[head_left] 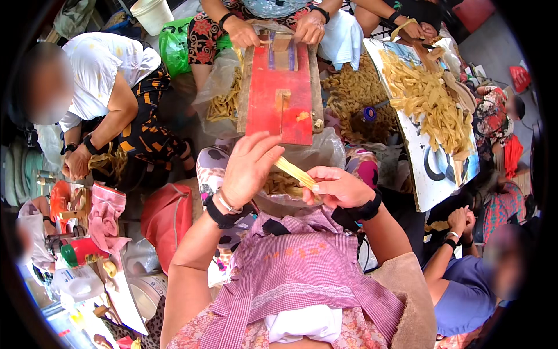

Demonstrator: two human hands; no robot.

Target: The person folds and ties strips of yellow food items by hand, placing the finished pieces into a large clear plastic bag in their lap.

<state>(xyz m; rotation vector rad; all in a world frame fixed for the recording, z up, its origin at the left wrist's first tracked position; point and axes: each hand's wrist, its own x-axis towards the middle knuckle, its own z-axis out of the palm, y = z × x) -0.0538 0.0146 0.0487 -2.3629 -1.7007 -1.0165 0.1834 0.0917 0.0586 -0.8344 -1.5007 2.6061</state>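
Observation:
My right hand (342,185) pinches the lower end of a pale yellow, lengthwise-ribbed strip (294,171) between thumb and fingers. The strip slants up to my left hand (253,168), whose fingers are extended and close together. Its upper end is hidden at that hand, so I cannot tell whether the left fingers grip it. Just beyond my hands lies a red-topped board (266,96) with a small wooden block (282,95) on it. Below the strip, a clear plastic bag (324,152) at my lap has more yellowish strips (281,183) in it.
Across from me, another person's hands (242,32) work at the board's far end. A tilted white board (423,174) at right bears heaped strips (429,98). A large pile of yellowish pieces (357,94) lies beside it. People sit on both sides; a red bag (168,218) stands at left.

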